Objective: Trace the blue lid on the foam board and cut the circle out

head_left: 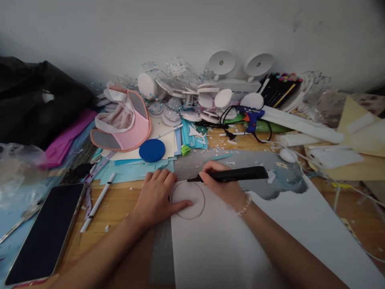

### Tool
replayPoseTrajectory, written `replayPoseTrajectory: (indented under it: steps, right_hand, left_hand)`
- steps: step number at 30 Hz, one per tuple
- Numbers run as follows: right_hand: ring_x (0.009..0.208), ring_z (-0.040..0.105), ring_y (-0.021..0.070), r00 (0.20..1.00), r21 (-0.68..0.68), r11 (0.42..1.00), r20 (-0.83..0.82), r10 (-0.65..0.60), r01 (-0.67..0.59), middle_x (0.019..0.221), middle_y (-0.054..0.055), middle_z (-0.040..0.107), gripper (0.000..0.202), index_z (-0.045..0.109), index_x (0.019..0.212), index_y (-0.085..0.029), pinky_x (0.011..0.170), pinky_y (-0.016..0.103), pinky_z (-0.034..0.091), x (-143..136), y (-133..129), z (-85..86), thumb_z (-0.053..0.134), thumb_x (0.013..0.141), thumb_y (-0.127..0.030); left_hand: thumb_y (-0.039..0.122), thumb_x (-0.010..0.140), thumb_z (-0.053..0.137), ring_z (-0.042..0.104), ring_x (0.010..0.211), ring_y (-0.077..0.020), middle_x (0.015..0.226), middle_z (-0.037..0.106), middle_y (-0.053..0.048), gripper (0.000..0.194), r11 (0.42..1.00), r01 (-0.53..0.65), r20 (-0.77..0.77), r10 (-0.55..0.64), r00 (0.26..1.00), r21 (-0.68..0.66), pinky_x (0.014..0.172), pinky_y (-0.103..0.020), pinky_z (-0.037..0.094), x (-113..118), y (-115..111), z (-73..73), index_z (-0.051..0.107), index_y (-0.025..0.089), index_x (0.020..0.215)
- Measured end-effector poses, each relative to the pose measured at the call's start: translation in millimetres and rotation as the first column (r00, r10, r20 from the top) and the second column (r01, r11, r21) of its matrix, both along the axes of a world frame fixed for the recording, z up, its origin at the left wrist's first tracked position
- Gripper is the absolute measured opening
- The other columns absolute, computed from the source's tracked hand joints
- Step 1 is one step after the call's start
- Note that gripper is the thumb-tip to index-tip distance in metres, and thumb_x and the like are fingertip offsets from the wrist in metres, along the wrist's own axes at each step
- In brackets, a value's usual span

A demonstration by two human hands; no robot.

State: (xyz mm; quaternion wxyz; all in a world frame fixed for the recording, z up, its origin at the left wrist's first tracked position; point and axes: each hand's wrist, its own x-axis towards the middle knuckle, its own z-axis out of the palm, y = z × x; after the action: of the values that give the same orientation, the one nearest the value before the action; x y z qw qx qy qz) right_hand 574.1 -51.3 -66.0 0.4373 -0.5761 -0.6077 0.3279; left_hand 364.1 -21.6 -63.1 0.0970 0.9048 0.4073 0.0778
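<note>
A white sheet [210, 249] lies on a grey cutting mat [162, 253], with a thin brownish circle [198, 204] marked near its far left corner. My left hand [159, 192] rests flat at the circle's left side, thumb stretched into the ring, holding nothing. In my right hand [224, 182] is a black craft knife [243, 174], held low and pointing left. Its thin tip meets the sheet at the circle's far edge. A blue disc [152, 150] and a small green sharpener-like piece [185, 150] lie beyond my left hand.
A phone [45, 233], a white marker [98, 202] and scissors [22, 220] lie at left. Behind are a pink visor cap [132, 132], white foam discs [223, 98], a blue glue gun [254, 119] and a twin-headed lamp [221, 63]. A cable [337, 196] trails at right.
</note>
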Motion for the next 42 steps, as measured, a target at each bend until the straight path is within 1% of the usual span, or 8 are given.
replayPoseTrajectory:
  steps: [5,18,24,28,31,34,38,42]
  right_hand:
    - [0.058,0.046,0.0112,0.999,-0.068,0.997,-0.001,0.041,-0.041,0.059,-0.005,0.05,0.02,0.05,0.063,-0.02,0.056,0.024,0.035,7.0,1.7,8.4,0.057,0.08,-0.027]
    - [0.048,0.039,0.0112,0.984,-0.142,0.98,-0.088,-0.152,0.138,0.046,-0.006,0.04,0.027,0.043,0.051,-0.021,0.05,0.026,0.032,2.9,0.9,11.9,0.054,0.075,-0.028]
    - [0.048,0.048,0.0115,0.976,-0.115,0.977,-0.106,-0.189,0.177,0.057,-0.005,0.052,0.016,0.058,0.071,-0.022,0.048,0.026,0.037,1.1,-2.3,8.0,0.058,0.077,-0.036]
    - [0.055,0.053,0.0128,0.971,-0.022,0.976,-0.099,-0.218,0.217,0.076,0.001,0.065,0.022,0.067,0.079,-0.02,0.051,0.027,0.041,12.5,-8.9,20.0,0.059,0.081,-0.041]
    - [0.05,0.049,0.012,0.933,-0.006,0.95,-0.188,-0.308,0.312,0.066,0.0,0.061,0.03,0.069,0.083,-0.02,0.047,0.026,0.039,29.8,-17.6,30.9,0.055,0.086,-0.046]
    - [0.05,0.049,0.0124,0.957,-0.062,0.97,-0.158,-0.242,0.235,0.059,-0.001,0.057,0.031,0.068,0.094,-0.02,0.046,0.025,0.036,37.5,-29.0,33.8,0.053,0.088,-0.046]
    - [0.066,0.059,0.0155,0.995,-0.066,0.993,-0.008,-0.098,0.097,0.077,0.001,0.064,0.023,0.062,0.102,-0.022,0.06,0.027,0.047,22.8,-39.6,21.7,0.061,0.083,-0.035]
    - [0.087,0.062,0.0191,0.997,0.014,0.998,0.038,-0.066,0.066,0.096,0.004,0.066,0.016,0.059,0.099,-0.023,0.076,0.031,0.049,8.2,-38.4,5.4,0.057,0.085,-0.029]
  left_hand:
    - [0.075,0.073,0.051,0.052,0.09,-0.0288,0.093,0.057,-0.007,0.06,1.0,-0.003,-0.005,0.003,1.0,0.016,0.076,-0.042,0.036,0.2,-0.7,0.9,0.054,0.018,0.093]
    - [0.074,0.073,0.053,0.052,0.089,-0.0288,0.091,0.058,-0.008,0.059,1.0,-0.005,0.003,0.005,1.0,0.028,0.074,-0.042,0.034,-0.2,0.4,0.7,0.056,0.019,0.093]
    - [0.075,0.073,0.051,0.052,0.091,-0.0297,0.094,0.059,-0.008,0.061,1.0,-0.003,0.0,0.003,1.0,0.024,0.076,-0.042,0.034,-0.7,-1.5,3.7,0.056,0.019,0.095]
    - [0.073,0.076,0.051,0.052,0.092,-0.0298,0.095,0.059,-0.009,0.058,1.0,-0.007,-0.001,0.007,1.0,0.03,0.077,-0.043,0.035,0.0,-3.7,5.2,0.056,0.018,0.095]
    - [0.07,0.078,0.051,0.052,0.092,-0.0299,0.096,0.059,-0.009,0.056,0.999,-0.001,-0.003,0.001,1.0,0.036,0.077,-0.044,0.035,1.0,-6.3,6.5,0.057,0.018,0.097]
    - [0.065,0.081,0.052,0.052,0.094,-0.0308,0.099,0.06,-0.01,0.052,0.997,-0.026,0.007,0.025,1.0,0.076,0.079,-0.046,0.036,1.2,-7.9,6.8,0.058,0.018,0.103]
    - [0.057,0.083,0.055,0.052,0.1,-0.0322,0.109,0.061,-0.013,0.048,0.988,-0.068,0.057,0.061,0.997,0.135,0.082,-0.047,0.036,-0.3,-6.6,5.0,0.059,0.018,0.112]
    - [0.05,0.087,0.052,0.048,0.117,-0.03,0.13,0.055,-0.012,0.052,0.991,0.103,0.12,-0.113,0.986,0.087,0.096,-0.048,0.033,-1.8,-6.2,2.9,0.05,0.02,0.129]
